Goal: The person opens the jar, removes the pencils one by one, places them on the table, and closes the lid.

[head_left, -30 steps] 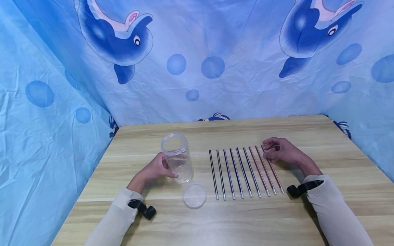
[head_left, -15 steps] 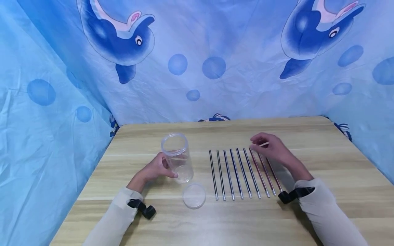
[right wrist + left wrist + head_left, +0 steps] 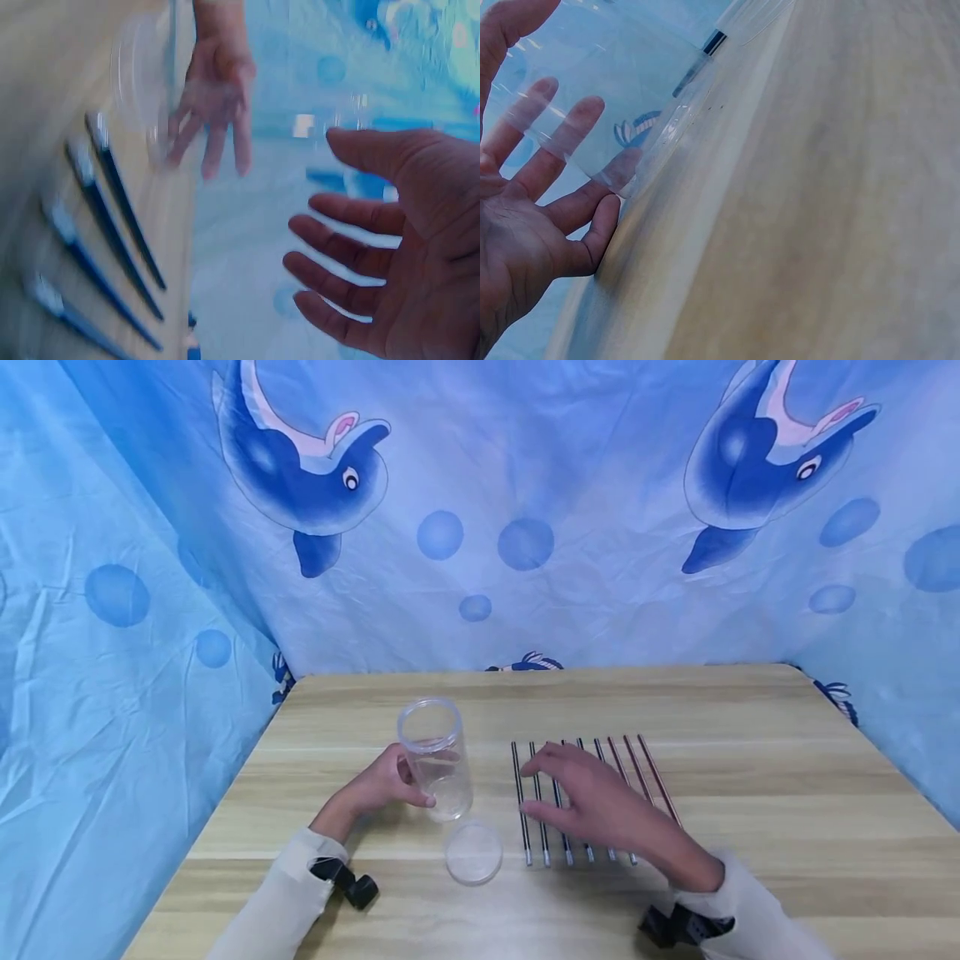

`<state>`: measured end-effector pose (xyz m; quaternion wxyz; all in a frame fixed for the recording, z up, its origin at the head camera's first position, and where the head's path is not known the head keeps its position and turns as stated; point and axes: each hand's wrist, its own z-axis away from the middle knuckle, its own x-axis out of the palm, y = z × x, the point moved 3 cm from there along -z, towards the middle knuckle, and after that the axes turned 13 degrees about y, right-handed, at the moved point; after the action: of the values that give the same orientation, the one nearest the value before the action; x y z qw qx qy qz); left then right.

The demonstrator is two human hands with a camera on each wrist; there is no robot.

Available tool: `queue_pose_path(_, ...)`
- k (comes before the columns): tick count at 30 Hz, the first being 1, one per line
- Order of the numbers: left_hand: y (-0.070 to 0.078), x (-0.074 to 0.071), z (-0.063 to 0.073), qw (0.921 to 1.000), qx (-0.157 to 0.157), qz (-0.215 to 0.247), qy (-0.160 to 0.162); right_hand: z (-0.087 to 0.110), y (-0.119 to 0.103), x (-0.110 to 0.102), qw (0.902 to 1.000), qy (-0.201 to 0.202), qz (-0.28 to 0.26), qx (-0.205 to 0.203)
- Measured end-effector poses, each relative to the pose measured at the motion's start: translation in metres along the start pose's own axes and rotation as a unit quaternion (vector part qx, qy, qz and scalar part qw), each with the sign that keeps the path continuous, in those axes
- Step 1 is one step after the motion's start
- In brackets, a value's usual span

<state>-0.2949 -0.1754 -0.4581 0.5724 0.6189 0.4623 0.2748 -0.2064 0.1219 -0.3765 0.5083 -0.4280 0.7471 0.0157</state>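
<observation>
My left hand [image 3: 375,789] grips a clear plastic jar [image 3: 450,793] from its left side, with the thumb in front. The jar stands upright and uncovered on the table; in the left wrist view, fingers show through its wall. A round clear lid [image 3: 474,856] lies just in front of it. To the right, a row of pencils with silver ends lies side by side: dark pencils [image 3: 526,839] on the left and red pencils [image 3: 659,777] on the right. Over the dark ones hovers my right hand [image 3: 592,793], fingers spread and holding nothing, hiding parts of several pencils.
The wood-grain table [image 3: 360,910] ends at a back edge against a blue curtain [image 3: 480,560] printed with dolphins and bubbles. More curtain hangs at both sides. Black wrist cameras [image 3: 352,883] are strapped over both light sleeves.
My right hand has moved left from the red pencils to above the dark ones. My left hand and the jar have stayed in place, as have the lid and pencils. The head view has tilted slightly.
</observation>
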Motion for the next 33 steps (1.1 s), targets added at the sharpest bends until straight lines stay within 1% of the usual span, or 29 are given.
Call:
queue_pose_path(2, -0.001, 0.000, 0.000, 1.0000, 0.000, -0.001, 0.000, 0.004, -0.012, 0.007, 0.9998, -0.007, 0.019, 0.000)
queue_pose_path(3, -0.001, -0.001, 0.000, 1.0000, 0.001, -0.002, 0.000, 0.005, -0.018, 0.011, 0.9994, -0.019, 0.030, -0.003)
queue_pose_path(5, -0.003, -0.001, 0.001, 1.0000, 0.005, 0.002, -0.007, 0.008, -0.029, 0.023, 0.9970, -0.059, 0.048, -0.014)
queue_pose_path(7, -0.004, -0.003, 0.004, 1.0000, 0.005, 0.005, -0.006, 0.009, -0.039, 0.037, 0.9910, -0.110, 0.065, -0.040)
queue_pose_path(9, -0.005, -0.006, 0.007, 1.0000, 0.006, 0.007, -0.005, 0.011, -0.046, 0.050, 0.9824, -0.153, 0.080, -0.070)
queue_pose_path(11, -0.005, -0.007, 0.010, 0.9999, 0.003, 0.011, -0.004, 0.013, -0.049, 0.060, 0.9748, -0.181, 0.092, -0.092)
queue_pose_path(13, -0.004, -0.007, 0.010, 0.9999, 0.005, 0.007, -0.005, 0.015, -0.049, 0.069, 0.9702, -0.195, 0.106, -0.098)
queue_pose_path(16, -0.003, -0.003, 0.005, 0.9999, 0.008, 0.006, -0.009, 0.019, -0.045, 0.076, 0.9688, -0.199, 0.113, -0.094)
queue_pose_path(19, -0.002, 0.000, 0.001, 0.9998, 0.011, 0.007, -0.012, 0.022, -0.043, 0.080, 0.9683, -0.195, 0.117, -0.102)
queue_pose_path(23, -0.002, 0.000, 0.001, 0.9997, 0.014, 0.012, -0.018, 0.022, -0.044, 0.084, 0.9679, -0.176, 0.122, -0.131)
queue_pose_path(26, -0.003, 0.000, 0.002, 0.9998, 0.010, 0.007, -0.018, 0.020, -0.045, 0.087, 0.9690, -0.155, 0.129, -0.143)
queue_pose_path(29, -0.002, 0.000, 0.002, 0.9999, 0.005, -0.004, -0.015, 0.020, -0.045, 0.090, 0.9676, -0.132, 0.145, -0.159)
queue_pose_path(32, -0.002, 0.000, 0.001, 0.9998, 0.009, -0.015, -0.011, 0.019, -0.044, 0.092, 0.9653, -0.124, 0.156, -0.169)
queue_pose_path(33, -0.002, 0.000, 0.001, 0.9997, 0.011, -0.018, -0.010, 0.019, -0.044, 0.092, 0.9648, -0.127, 0.157, -0.168)
